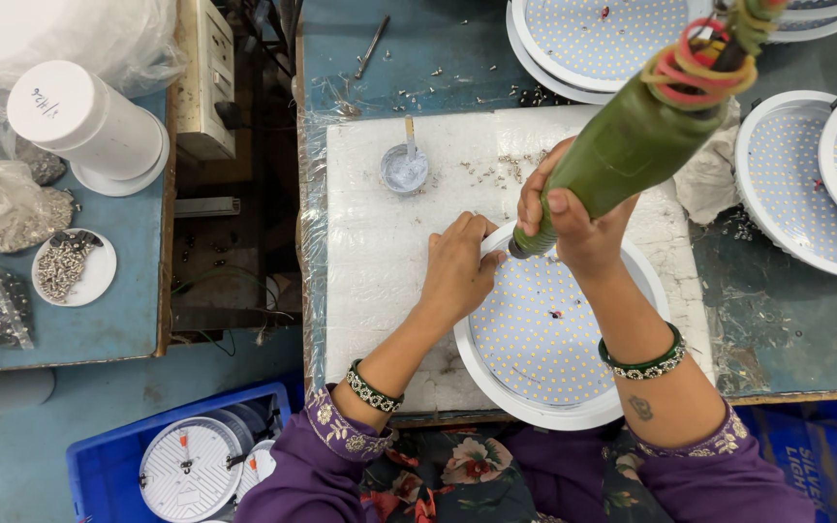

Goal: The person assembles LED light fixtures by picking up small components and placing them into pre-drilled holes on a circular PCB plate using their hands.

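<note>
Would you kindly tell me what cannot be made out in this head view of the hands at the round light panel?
- Tip of the green power screwdriver: hidden behind the right hand.
- Whatever the left hand pinches at the round light panel rim: covered by its fingers.
- Screwdriver's top: cut off by the upper edge.
- Loose screws on the white board: too small to tell apart.
</note>
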